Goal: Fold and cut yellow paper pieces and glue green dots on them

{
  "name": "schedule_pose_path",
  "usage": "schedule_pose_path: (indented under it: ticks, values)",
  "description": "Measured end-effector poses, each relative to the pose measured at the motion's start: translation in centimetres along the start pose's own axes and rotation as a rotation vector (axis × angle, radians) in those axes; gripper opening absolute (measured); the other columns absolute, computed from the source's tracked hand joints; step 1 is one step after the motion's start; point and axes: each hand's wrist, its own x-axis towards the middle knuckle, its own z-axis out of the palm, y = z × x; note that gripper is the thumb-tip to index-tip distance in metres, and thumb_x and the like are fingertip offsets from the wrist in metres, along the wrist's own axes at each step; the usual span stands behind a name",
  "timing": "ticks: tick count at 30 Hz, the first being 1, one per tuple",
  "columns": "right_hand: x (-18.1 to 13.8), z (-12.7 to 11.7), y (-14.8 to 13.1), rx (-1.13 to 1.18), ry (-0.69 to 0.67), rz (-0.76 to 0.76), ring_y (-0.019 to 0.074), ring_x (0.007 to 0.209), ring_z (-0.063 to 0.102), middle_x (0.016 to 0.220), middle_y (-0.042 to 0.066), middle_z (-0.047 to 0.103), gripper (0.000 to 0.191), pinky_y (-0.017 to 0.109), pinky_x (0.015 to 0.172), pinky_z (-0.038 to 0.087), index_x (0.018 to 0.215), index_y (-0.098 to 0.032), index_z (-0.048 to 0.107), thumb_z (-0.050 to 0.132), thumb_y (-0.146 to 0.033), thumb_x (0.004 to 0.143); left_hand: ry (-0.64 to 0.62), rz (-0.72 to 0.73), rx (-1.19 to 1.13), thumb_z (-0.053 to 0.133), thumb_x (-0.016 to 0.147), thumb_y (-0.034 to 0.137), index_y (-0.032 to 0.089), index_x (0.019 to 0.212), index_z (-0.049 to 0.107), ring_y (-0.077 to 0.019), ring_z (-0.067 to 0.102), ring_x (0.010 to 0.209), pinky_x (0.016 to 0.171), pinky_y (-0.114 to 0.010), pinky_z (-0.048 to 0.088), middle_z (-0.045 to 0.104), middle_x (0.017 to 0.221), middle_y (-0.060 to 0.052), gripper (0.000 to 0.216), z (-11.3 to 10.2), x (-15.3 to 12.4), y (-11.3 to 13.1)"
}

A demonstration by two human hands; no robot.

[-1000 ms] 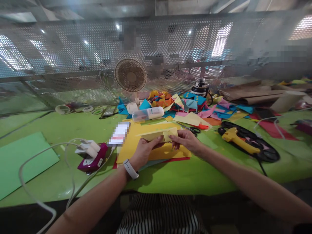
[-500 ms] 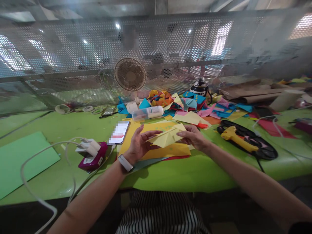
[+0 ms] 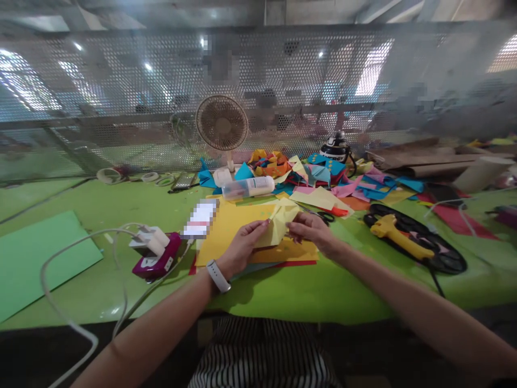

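Observation:
Between my two hands is a pale yellow folded paper (image 3: 280, 218), its creases showing, held a little above a stack of coloured sheets. My left hand (image 3: 247, 241) pinches its lower left edge between thumb and fingers. With bent fingers, my right hand (image 3: 313, 230) grips the right side of the same paper. Beneath lies a yellow-orange sheet (image 3: 220, 240), with red and grey-blue sheets peeking out at its front edge. Dark scissor handles (image 3: 325, 216) show just beyond my right hand. A phone (image 3: 201, 218) lies left of the stack.
Folded coloured papers (image 3: 319, 172) heap up behind, near a bottle (image 3: 248, 187) on its side and a fan (image 3: 222, 124). At right, a yellow glue gun (image 3: 399, 237) rests on a black tray (image 3: 450, 258). A purple power block (image 3: 155, 261) with looping cables stands left, near a green sheet (image 3: 44, 258).
The folded paper has turned from lying flat and wide to a tilted, more upright pose. My left hand has closed from spread fingers into a pinch on it. Scissor handles have come into sight.

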Motion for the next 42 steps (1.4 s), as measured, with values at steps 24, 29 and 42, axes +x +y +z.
schedule_pose_path:
  ticks: [24,29,42]
  values:
    - [-0.20,0.58,0.02,-0.057,-0.047,0.037,0.0042,0.040,0.039,0.052,-0.004,0.050,0.029,0.017,0.037,0.031,0.070,-0.012,0.059,0.069,-0.039,0.065,-0.071,0.061,0.233,0.065,0.069,0.040,0.018,0.080,0.066,-0.0104,0.054,0.063,0.058,-0.021,0.042,0.062,0.073,0.001,0.024,0.01,-0.32,-0.25]
    - [-0.33,0.69,0.03,-0.056,-0.084,0.033,0.0039,0.042,0.039,0.059,-0.002,0.053,0.032,0.018,0.039,0.031,0.076,-0.011,0.061,0.069,-0.040,0.065,-0.098,0.081,0.296,0.064,0.070,0.043,0.015,0.074,0.061,-0.0097,0.052,0.059,0.055,-0.021,0.042,0.057,0.067,0.002,0.028,0.14,-0.30,-0.21]
    - [-0.14,0.43,0.45,-0.117,-0.098,0.007,0.0056,0.041,0.044,0.049,-0.004,0.051,0.033,0.018,0.042,0.037,0.062,-0.016,0.051,0.061,-0.044,0.074,-0.033,0.164,0.264,0.063,0.071,0.044,0.015,0.073,0.060,-0.0104,0.052,0.060,0.058,-0.023,0.046,0.058,0.067,0.001,0.030,0.16,-0.22,0.05]
